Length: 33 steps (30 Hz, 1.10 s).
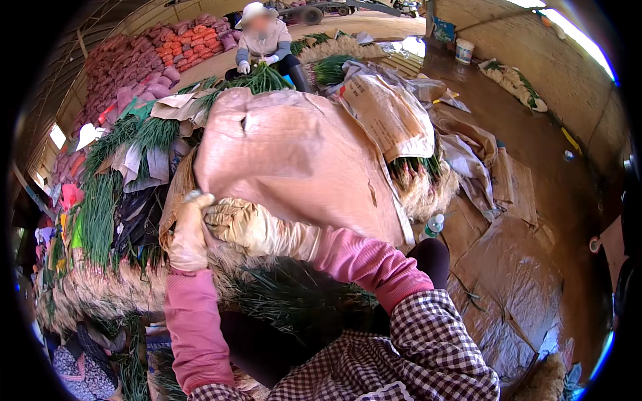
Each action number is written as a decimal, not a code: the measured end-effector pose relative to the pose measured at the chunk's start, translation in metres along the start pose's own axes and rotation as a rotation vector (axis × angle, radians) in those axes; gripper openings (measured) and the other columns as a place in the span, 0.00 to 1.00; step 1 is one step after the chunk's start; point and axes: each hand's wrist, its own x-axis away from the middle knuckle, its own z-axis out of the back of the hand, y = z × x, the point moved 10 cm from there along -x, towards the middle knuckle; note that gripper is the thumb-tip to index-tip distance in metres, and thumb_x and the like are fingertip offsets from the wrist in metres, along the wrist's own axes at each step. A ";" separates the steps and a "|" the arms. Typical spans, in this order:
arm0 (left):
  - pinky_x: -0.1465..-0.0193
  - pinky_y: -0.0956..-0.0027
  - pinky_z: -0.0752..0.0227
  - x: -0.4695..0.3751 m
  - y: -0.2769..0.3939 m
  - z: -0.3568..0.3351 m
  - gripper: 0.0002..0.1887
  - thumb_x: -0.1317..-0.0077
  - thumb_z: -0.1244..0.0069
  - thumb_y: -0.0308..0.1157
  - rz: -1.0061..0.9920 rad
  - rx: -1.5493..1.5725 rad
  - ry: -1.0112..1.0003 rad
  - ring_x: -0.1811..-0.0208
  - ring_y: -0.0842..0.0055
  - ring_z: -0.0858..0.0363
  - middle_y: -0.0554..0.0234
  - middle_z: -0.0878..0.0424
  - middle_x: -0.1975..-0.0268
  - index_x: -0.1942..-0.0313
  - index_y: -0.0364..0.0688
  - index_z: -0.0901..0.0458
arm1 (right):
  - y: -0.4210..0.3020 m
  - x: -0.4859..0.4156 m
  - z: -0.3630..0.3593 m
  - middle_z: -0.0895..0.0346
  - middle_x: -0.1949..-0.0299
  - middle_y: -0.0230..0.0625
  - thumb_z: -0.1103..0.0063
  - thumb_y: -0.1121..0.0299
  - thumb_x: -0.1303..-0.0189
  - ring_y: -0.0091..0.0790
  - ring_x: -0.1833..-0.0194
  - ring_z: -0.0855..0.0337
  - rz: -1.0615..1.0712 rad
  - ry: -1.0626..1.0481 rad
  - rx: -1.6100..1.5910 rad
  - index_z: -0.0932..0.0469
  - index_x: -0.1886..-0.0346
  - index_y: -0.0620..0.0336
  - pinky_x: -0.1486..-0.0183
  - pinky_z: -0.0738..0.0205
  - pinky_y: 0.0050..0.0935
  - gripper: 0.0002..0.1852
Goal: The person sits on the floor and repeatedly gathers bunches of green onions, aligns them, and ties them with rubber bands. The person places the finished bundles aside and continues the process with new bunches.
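Note:
A large pinkish-brown sheet point(291, 160), worn and torn in places, spreads in front of me. Its near left edge is gripped by my left hand point(189, 235), in a cream glove. Close beside it, my right hand point(246, 225), gloved alike, has its fingers curled on the same edge. Below the hands, pale roots of bundled green onions point(115, 290) form a long row to the left. Loose green onion leaves point(301, 295) lie in shadow over my lap. What the sheet covers is hidden.
Opposite sits a person point(263, 45) handling green onions. A printed woven sack point(386, 115) covers more bundles at right. A bottle point(432, 226) stands by my knee. Wet brown floor point(577, 185) stretches right; stacked red mesh bags point(130, 65) rise at far left.

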 end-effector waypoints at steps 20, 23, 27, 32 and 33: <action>0.50 0.65 0.27 0.544 0.113 0.483 0.18 0.36 0.50 0.27 -0.323 -0.281 1.193 0.54 0.67 0.22 0.54 0.21 0.51 0.46 0.31 0.25 | -0.012 0.152 -0.030 0.18 0.59 0.40 0.43 0.73 0.54 0.43 0.64 0.18 -0.322 -0.241 0.087 0.19 0.54 0.50 0.62 0.21 0.40 0.19; 0.51 0.64 0.27 0.630 0.094 0.482 0.18 0.36 0.50 0.27 -0.227 -0.343 1.338 0.55 0.66 0.21 0.54 0.20 0.52 0.47 0.31 0.24 | -0.022 0.164 -0.053 0.19 0.56 0.38 0.45 0.73 0.52 0.43 0.60 0.18 -0.271 -0.346 0.125 0.20 0.54 0.51 0.60 0.21 0.40 0.18; 0.52 0.63 0.26 0.731 0.080 0.471 0.17 0.37 0.50 0.27 -0.097 -0.417 1.506 0.58 0.65 0.21 0.54 0.20 0.53 0.48 0.32 0.24 | -0.034 0.196 -0.097 0.20 0.48 0.40 0.43 0.73 0.48 0.46 0.55 0.18 -0.289 -0.570 0.002 0.17 0.59 0.54 0.53 0.22 0.42 0.13; 0.54 0.61 0.26 0.786 -0.002 0.480 0.16 0.37 0.49 0.27 0.112 -0.402 1.553 0.60 0.63 0.20 0.54 0.20 0.55 0.49 0.32 0.23 | -0.035 0.248 -0.124 0.19 0.58 0.42 0.47 0.71 0.44 0.48 0.58 0.18 -0.301 -0.726 -0.027 0.18 0.62 0.55 0.57 0.22 0.43 0.09; 0.55 0.61 0.26 0.792 -0.020 0.487 0.16 0.37 0.49 0.27 0.153 -0.400 1.537 0.61 0.63 0.20 0.54 0.20 0.55 0.49 0.32 0.23 | -0.039 0.253 -0.131 0.19 0.61 0.43 0.48 0.71 0.44 0.49 0.58 0.18 -0.319 -0.775 -0.049 0.18 0.63 0.55 0.58 0.22 0.44 0.09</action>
